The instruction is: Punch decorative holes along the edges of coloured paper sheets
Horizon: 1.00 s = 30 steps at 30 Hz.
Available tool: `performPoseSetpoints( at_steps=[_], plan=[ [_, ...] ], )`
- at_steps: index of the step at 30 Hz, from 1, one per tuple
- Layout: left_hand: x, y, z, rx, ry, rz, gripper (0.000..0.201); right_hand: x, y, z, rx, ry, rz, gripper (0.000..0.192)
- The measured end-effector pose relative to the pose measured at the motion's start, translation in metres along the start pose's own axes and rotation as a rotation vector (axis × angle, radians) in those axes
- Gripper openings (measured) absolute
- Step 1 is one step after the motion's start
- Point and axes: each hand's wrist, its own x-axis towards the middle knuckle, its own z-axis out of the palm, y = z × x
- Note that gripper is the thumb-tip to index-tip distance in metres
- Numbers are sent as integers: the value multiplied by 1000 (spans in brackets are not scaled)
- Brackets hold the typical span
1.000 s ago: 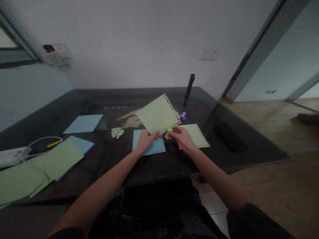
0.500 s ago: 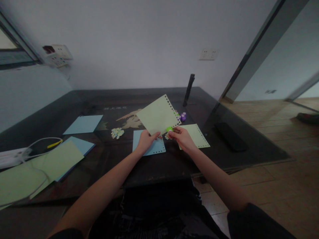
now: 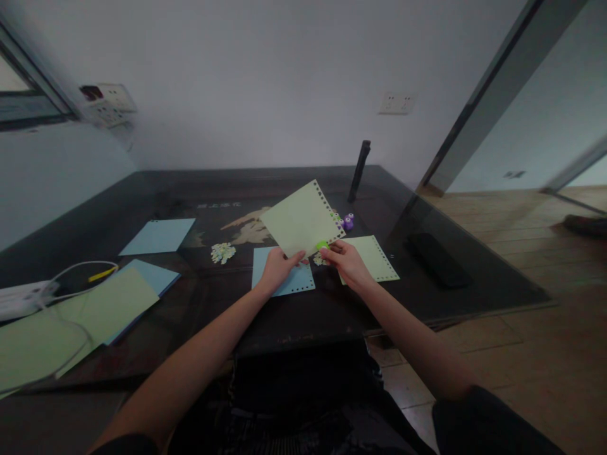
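A pale green sheet of paper [image 3: 300, 218] is held up tilted above the table, with punched holes along its right edge. My left hand [image 3: 279, 270] pinches its lower edge between thumb and fingers. At the sheet's lower right corner, my right hand [image 3: 349, 262] is closed on a small bright green craft punch [image 3: 322, 245], which sits against the holed edge. Below my left hand lies a blue sheet [image 3: 296, 283] with holes along its front edge. Another pale green sheet [image 3: 377, 259], holed on its right side, lies beside my right hand.
Paper cutouts [image 3: 222, 253] lie in a pile left of centre. Small purple punches [image 3: 348, 221] stand behind the held sheet. At left are stacked sheets [image 3: 109, 303], a power strip [image 3: 23, 300] and a blue sheet [image 3: 159, 236]. A black phone-like object [image 3: 439, 260] lies at right.
Hardly anything differs: both hands, the held sheet and the green punch stay in the same place, while the camera view shifts very slightly.
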Motion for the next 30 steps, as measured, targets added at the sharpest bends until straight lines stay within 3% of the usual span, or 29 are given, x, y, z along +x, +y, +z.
performPoseSetpoints(
  at_steps=[15, 30],
  plan=[
    [0, -1, 0, -6, 3, -16, 24, 0, -1, 1, 6, 15, -23, 28],
    [1, 1, 0, -13, 27, -23, 23, -1, -1, -1, 126, -13, 50, 28]
  ],
)
